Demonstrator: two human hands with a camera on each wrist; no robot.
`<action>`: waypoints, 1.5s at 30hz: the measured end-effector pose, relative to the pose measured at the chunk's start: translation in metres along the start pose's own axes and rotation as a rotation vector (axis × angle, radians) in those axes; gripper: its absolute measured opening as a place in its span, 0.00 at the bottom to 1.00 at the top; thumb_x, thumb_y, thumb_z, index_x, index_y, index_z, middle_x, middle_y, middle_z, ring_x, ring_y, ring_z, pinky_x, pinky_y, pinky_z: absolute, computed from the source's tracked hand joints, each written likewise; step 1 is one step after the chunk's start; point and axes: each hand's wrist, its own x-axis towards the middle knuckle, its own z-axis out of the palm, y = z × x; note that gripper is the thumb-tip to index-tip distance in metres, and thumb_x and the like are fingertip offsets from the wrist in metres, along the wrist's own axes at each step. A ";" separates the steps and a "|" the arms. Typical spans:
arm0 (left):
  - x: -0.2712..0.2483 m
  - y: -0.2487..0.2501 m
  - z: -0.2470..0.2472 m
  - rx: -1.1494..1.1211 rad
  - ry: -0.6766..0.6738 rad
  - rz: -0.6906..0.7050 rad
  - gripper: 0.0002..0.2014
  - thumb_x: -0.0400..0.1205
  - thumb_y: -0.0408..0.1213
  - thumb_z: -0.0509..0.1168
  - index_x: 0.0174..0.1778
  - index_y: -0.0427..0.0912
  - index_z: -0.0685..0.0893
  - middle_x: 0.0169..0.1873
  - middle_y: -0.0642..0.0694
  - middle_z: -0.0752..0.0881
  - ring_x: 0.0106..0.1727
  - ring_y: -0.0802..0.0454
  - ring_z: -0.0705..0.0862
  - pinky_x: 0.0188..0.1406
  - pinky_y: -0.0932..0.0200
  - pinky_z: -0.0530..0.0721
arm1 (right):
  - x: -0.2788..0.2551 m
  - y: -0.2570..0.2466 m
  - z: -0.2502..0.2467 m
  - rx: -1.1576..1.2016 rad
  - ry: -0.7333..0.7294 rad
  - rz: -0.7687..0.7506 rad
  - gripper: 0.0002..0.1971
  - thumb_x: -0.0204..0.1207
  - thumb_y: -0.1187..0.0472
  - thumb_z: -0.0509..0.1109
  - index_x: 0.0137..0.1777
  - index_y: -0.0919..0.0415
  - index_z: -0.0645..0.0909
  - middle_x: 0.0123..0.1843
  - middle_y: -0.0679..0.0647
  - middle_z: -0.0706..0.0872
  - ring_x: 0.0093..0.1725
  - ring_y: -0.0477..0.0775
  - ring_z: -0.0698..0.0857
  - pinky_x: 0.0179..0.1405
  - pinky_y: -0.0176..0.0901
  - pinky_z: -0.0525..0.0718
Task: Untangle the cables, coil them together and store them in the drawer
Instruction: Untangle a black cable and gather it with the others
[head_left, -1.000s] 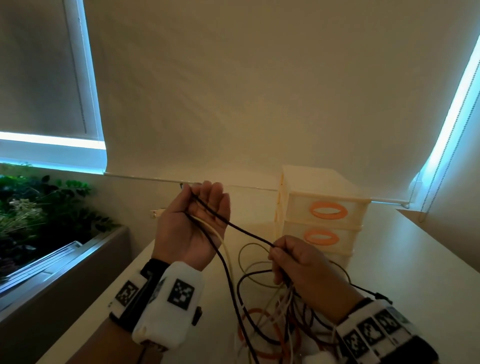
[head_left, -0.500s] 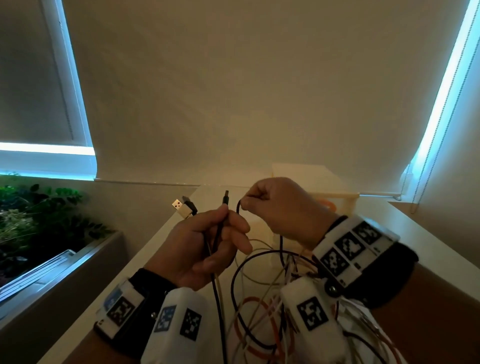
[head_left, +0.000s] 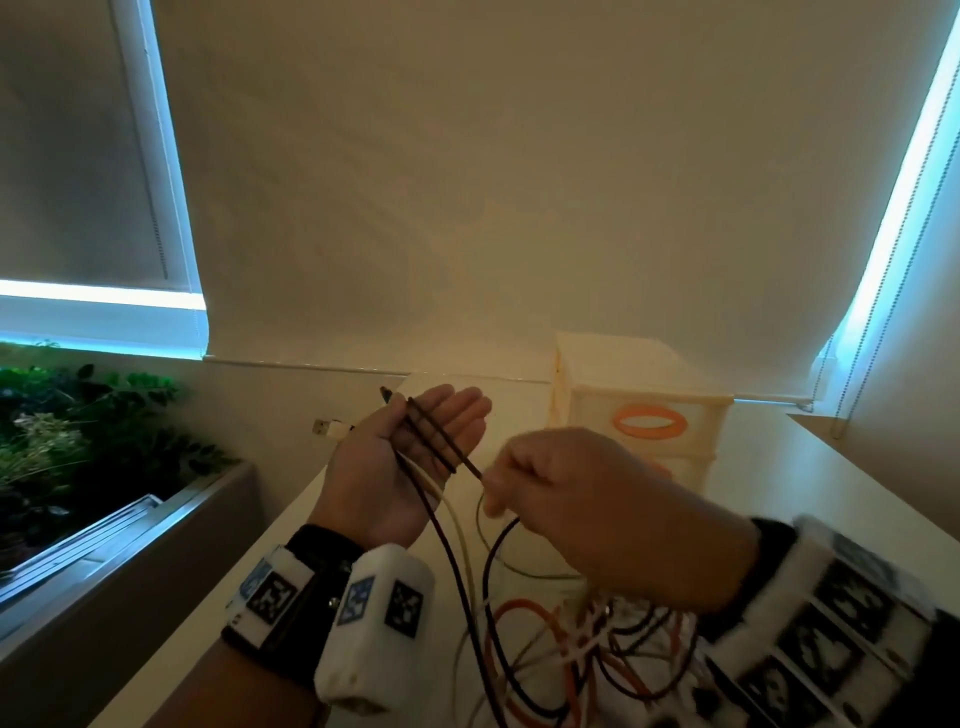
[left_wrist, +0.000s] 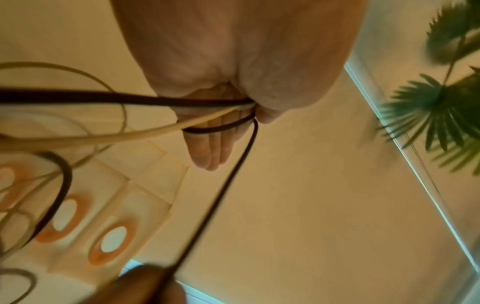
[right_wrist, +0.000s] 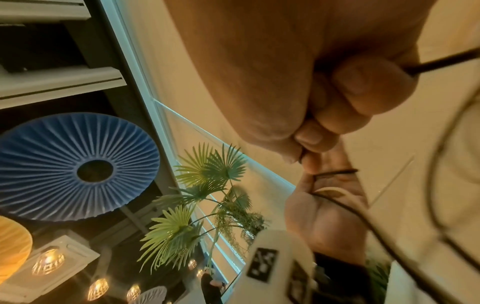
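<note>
**Two hands, one black cable, and a pile of cables I can't count**

My left hand (head_left: 400, 462) is up with the palm flat and fingers straight, nothing gripped. The black cable (head_left: 434, 441) lies across the palm in what looks like two passes. A cream cable (head_left: 457, 525) hangs down from the same palm beside it, and a pale USB plug (head_left: 327, 427) pokes out behind the thumb side; a small dark plug tip sticks up at the top of the palm. My right hand (head_left: 587, 509) is just beside the left, fingers curled, pinching the black cable between thumb and fingertips.

Counting: one drawer unit (head_left: 639, 410) at the back of the surface (head_left: 810, 499), with three orange oval handles in the left wrist view, so three drawers, all pushed in. From the head view only the top handle is clear; my right hand covers the rest.

The tangle (head_left: 561, 654) sits on the surface below my hands: black, cream and orange loops crossing each other. How many separate cables, I can't tell. My right wrist hides part of the pile, and the frame edge cuts off the bottom. The right hand is blurred.
</note>
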 end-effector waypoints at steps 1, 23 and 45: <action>0.002 0.002 -0.001 -0.078 0.018 0.010 0.26 0.93 0.45 0.48 0.70 0.25 0.78 0.61 0.28 0.88 0.60 0.34 0.90 0.56 0.41 0.90 | -0.010 0.005 0.001 0.010 -0.019 0.011 0.15 0.86 0.51 0.62 0.42 0.52 0.86 0.27 0.41 0.82 0.26 0.36 0.79 0.26 0.29 0.76; 0.002 0.013 -0.010 -0.426 -0.080 0.060 0.21 0.91 0.42 0.56 0.71 0.30 0.83 0.56 0.41 0.93 0.46 0.49 0.94 0.31 0.61 0.91 | -0.036 0.099 0.024 0.062 0.108 0.135 0.13 0.85 0.56 0.65 0.37 0.48 0.82 0.32 0.36 0.82 0.33 0.36 0.79 0.33 0.28 0.76; -0.010 -0.032 0.013 0.170 -0.142 -0.189 0.23 0.88 0.43 0.55 0.59 0.29 0.88 0.51 0.33 0.91 0.47 0.41 0.92 0.46 0.49 0.92 | 0.011 0.018 0.001 0.132 0.074 0.049 0.11 0.85 0.54 0.66 0.45 0.55 0.87 0.33 0.50 0.87 0.24 0.36 0.80 0.26 0.29 0.77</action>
